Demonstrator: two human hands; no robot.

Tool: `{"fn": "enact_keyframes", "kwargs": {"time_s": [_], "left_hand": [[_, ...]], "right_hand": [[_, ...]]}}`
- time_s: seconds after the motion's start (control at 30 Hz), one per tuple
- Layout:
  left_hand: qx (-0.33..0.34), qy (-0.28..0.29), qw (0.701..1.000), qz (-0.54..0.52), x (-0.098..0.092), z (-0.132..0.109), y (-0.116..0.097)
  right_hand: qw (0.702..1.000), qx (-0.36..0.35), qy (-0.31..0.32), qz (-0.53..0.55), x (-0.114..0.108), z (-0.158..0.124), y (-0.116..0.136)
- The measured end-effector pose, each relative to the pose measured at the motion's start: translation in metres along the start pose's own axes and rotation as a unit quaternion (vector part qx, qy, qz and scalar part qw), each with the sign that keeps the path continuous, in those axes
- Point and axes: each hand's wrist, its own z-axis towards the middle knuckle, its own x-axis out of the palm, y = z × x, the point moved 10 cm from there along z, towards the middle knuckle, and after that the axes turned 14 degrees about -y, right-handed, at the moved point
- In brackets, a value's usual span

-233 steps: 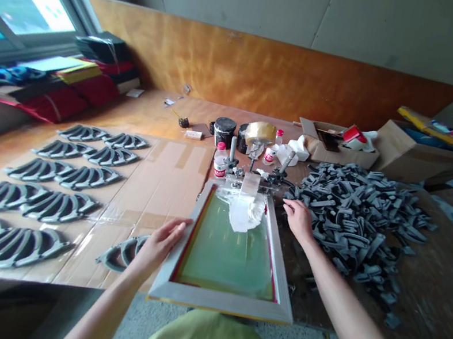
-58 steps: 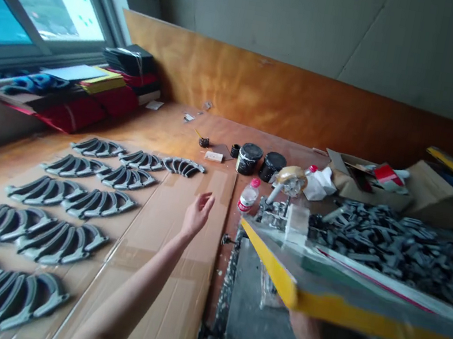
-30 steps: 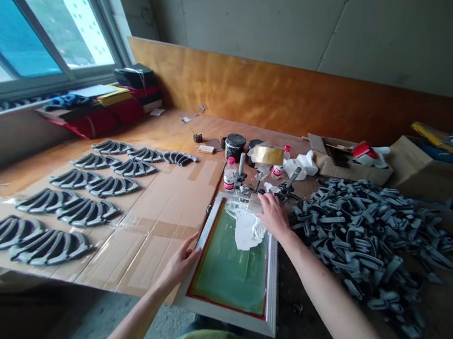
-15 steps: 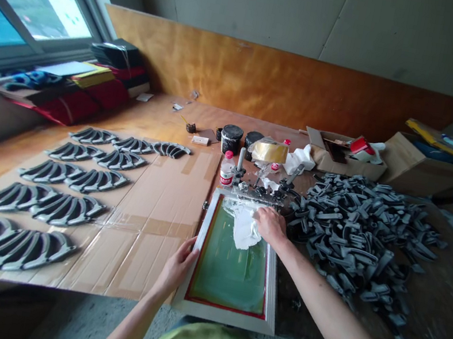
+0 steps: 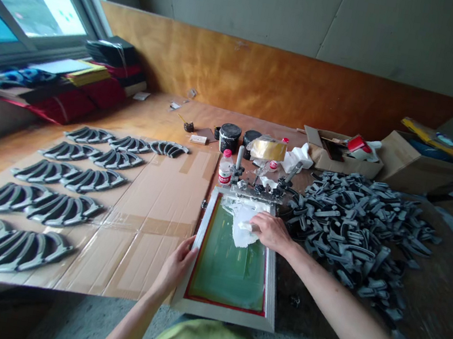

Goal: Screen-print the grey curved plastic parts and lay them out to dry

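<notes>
A silver-framed printing screen point(image 5: 271, 294) with green mesh lies flat on the bench in front of me. My left hand point(image 5: 176, 266) grips its left edge, fingers curled over the frame. My right hand point(image 5: 270, 231) is closed on a small white squeegee point(image 5: 245, 226) that rests in the white ink point(image 5: 240, 214) at the far end of the mesh. The screen's hinge clamps point(image 5: 256, 186) hold its far end.
Rows of grey curved parts point(image 5: 54, 177) lie on flattened cardboard point(image 5: 160, 199) to the left. A big heap of grey parts point(image 5: 356, 227) sits to the right. Ink jars point(image 5: 229, 137), a small bottle point(image 5: 225, 167), a tape roll point(image 5: 268, 149) and cardboard boxes point(image 5: 408, 155) stand behind.
The raised screen came down flat. My left hand went from the cardboard to the frame's left edge. My right hand took the squeegee and drew it slightly toward me.
</notes>
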Motion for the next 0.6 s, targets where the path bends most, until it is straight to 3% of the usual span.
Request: {"fn": "enact_keyframes", "kwargs": {"time_s": [0.17, 0.27, 0.43, 0.53, 0.6], "left_hand": [[-0.004, 0.001, 1.000, -0.008, -0.001, -0.002, -0.003], [-0.006, -0.001, 1.000, -0.011, -0.001, -0.002, -0.004], [-0.030, 0.013, 0.998, -0.044, -0.006, -0.011, -0.030], [-0.044, 0.027, 0.997, -0.055, -0.013, -0.020, -0.066], [-0.029, 0.016, 0.998, -0.051, -0.020, -0.021, -0.097]], "right_hand": [[0.998, -0.055, -0.027, -0.034, 0.015, -0.025, 0.023], [0.998, -0.058, -0.023, -0.005, 0.007, -0.027, 0.021], [0.996, 0.064, -0.058, -0.007, -0.019, 0.037, -0.024], [0.988, 0.128, -0.066, -0.056, -0.034, 0.062, -0.058], [0.975, 0.167, -0.128, -0.076, -0.057, 0.058, -0.083]]}}
